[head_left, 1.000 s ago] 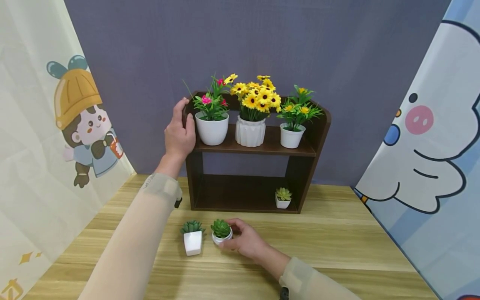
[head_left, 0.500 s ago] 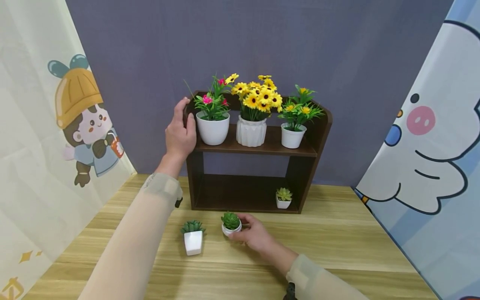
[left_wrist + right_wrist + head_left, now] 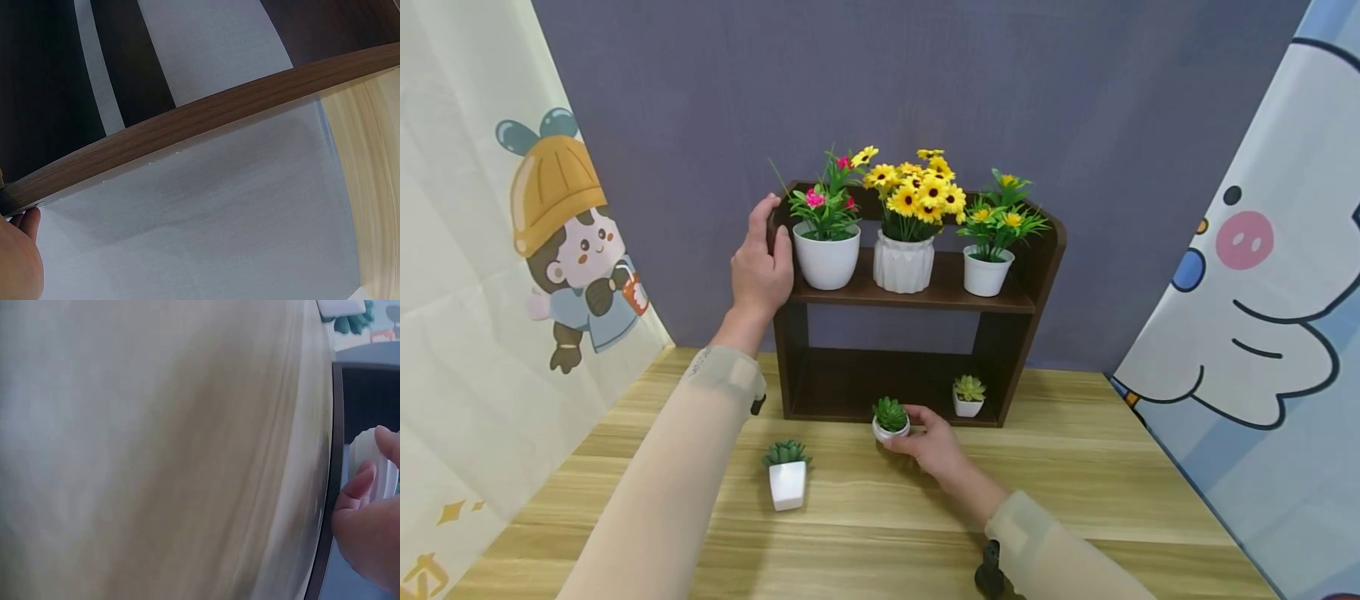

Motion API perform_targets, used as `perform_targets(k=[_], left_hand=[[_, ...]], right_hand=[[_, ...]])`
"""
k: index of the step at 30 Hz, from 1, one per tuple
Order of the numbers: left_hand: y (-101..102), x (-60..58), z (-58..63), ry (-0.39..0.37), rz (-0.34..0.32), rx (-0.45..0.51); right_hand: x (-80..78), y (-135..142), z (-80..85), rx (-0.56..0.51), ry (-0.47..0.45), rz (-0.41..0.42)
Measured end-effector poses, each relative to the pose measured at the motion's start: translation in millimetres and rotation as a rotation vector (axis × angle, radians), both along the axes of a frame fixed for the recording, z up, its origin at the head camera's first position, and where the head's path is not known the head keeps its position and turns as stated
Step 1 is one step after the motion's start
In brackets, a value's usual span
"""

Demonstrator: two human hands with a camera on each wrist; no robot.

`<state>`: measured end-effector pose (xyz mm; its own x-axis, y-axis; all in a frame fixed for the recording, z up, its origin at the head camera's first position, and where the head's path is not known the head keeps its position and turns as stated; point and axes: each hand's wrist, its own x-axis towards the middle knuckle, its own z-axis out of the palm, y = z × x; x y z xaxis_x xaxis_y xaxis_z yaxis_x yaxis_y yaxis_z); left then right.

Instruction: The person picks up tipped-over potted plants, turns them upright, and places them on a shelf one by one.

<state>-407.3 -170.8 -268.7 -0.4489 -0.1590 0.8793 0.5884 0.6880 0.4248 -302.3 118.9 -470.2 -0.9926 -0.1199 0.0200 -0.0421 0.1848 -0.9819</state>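
Note:
My right hand pinches a small round white pot with a green succulent, thumb and fingers on its sides. In the head view the pot overlaps the front edge of the dark brown two-tier shelf. The right wrist view shows the ribbed white pot between the fingers, beside the dark shelf edge. My left hand holds the shelf's left side panel near its top; in the left wrist view part of the hand appears at the panel's edge.
A white pot with a dark green succulent lies tilted on the wooden table. A pale succulent stands at the lower shelf's right. Above are pots with pink flowers, yellow daisies and small yellow flowers.
My right hand has carried the round succulent pot rightward and away from me, from the table to the shelf's lower front edge. My left hand has stayed on the side panel.

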Motion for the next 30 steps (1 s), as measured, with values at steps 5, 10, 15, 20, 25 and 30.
perform_targets(k=[5, 10, 15, 20, 25, 30], left_hand=[[0, -0.5, 0.0, 0.001, 0.000, -0.001], [0, -0.6, 0.0, 0.001, -0.002, 0.000], [0, -1.3, -0.4, 0.008, -0.001, 0.001], [0, -2.2, -0.9, 0.018, 0.001, 0.002], [-1, -2.9, -1.5, 0.018, 0.001, 0.003], [-1, -3.8, -1.9, 0.017, 0.001, 0.002]], right_hand=[[-12.0, 8, -1.4, 0.017, 0.012, -0.047], [-19.2, 12, -0.7, 0.037, 0.004, -0.077], [-25.3, 14, -2.1, 0.052, 0.022, -0.108], [-30.8, 15, -4.4, 0.073, 0.044, -0.130], [-34.8, 14, -5.0, 0.089, 0.040, -0.147], [-40.4, 12, -6.4, 0.111, 0.040, -0.168]])
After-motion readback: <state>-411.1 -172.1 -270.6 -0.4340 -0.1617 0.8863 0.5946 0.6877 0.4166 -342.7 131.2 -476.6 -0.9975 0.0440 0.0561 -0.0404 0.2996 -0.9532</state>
